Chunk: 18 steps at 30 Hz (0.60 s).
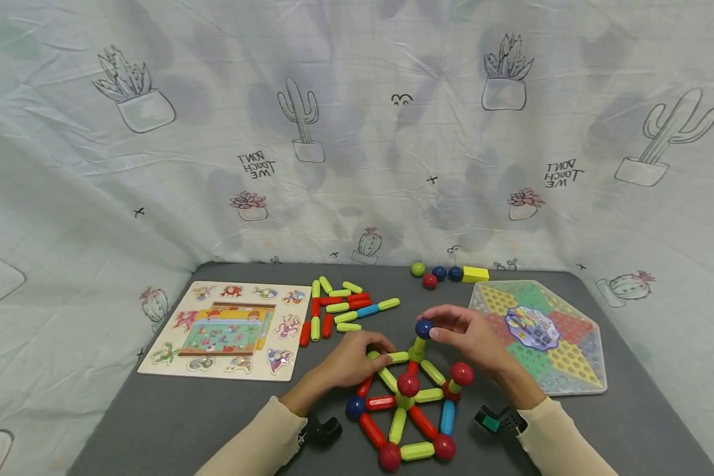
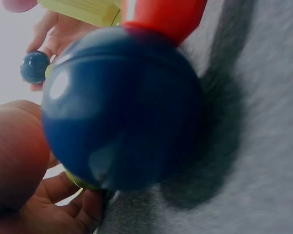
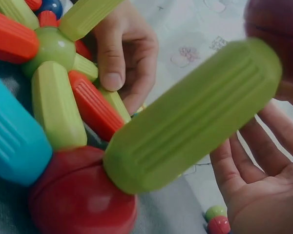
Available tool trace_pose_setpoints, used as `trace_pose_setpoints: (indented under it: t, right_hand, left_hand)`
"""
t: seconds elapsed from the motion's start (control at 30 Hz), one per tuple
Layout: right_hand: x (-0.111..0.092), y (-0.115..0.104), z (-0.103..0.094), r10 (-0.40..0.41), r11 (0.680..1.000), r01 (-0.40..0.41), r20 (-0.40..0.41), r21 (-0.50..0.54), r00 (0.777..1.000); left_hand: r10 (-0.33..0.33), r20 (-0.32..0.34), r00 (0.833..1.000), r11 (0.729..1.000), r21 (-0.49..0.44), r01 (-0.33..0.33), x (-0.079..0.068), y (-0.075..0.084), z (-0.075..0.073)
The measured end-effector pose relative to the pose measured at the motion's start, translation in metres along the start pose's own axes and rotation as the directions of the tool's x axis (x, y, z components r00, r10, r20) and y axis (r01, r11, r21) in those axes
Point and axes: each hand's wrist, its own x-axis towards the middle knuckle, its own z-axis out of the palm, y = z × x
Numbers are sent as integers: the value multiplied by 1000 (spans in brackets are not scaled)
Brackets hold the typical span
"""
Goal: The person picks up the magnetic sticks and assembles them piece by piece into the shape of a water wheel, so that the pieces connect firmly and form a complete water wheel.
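A frame of magnetic rods and balls stands on the table. My left hand (image 1: pixel 354 357) grips its far-left corner, fingers curled about the green ball (image 1: pixel 373 355) where a yellow-green rod (image 1: pixel 398 357) joins. My right hand (image 1: pixel 470 334) pinches a dark blue ball (image 1: pixel 424 328) between thumb and fingers, on top of an upright yellow-green rod (image 1: pixel 418 348). Two red balls also top upright rods, one at the centre (image 1: pixel 408 384) and one at the right (image 1: pixel 462 374). A blue corner ball (image 2: pixel 122 107) looms large in the left wrist view. In the right wrist view, a red corner ball (image 3: pixel 83 190) is close.
Loose red, yellow-green and blue rods (image 1: pixel 342 307) lie behind my left hand. Several balls (image 1: pixel 430 281) and a yellow block (image 1: pixel 475 274) sit at the back edge. A wooden puzzle board (image 1: pixel 214 367) lies left, a star-patterned game board (image 1: pixel 595 370) right.
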Motion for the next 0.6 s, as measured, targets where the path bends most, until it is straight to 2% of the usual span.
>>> trace_pose_setpoints:
  t: [0.03,0.1,0.23,0.27,0.33,0.4,0.5,0.6]
  right_hand:
    - [0,2,-1,-1,1000,1,0,-7,1000]
    - [-2,6,-2,-24,1000,24,6,1,1000]
    - [-7,14,-5,-65,994,63,24,85,998]
    - [-9,17,-5,-63,992,60,25,110,998]
    - [-15,21,-5,-29,986,24,22,165,999]
    - [-20,27,-3,14,973,-20,27,229,1000]
    - [-24,34,2,58,959,-66,39,277,998]
    - [-25,39,6,73,965,-79,33,252,997]
  left_hand:
    - [30,-5,1000,999,13,-29,2,-5,1]
    - [47,-5,999,999,7,-47,4,-7,2]
    - [-18,14,1000,999,-35,19,2,1,-5]
    - [-42,19,999,997,-65,43,1,5,-9]
    - [-43,9,999,993,-107,44,-1,3,-16]
    - [-27,-25,999,986,-167,23,-4,-1,-25]
    - [-21,-117,993,973,-233,-7,-8,-11,-40]
    - [-37,-200,979,982,-187,-1,-12,-20,-51]
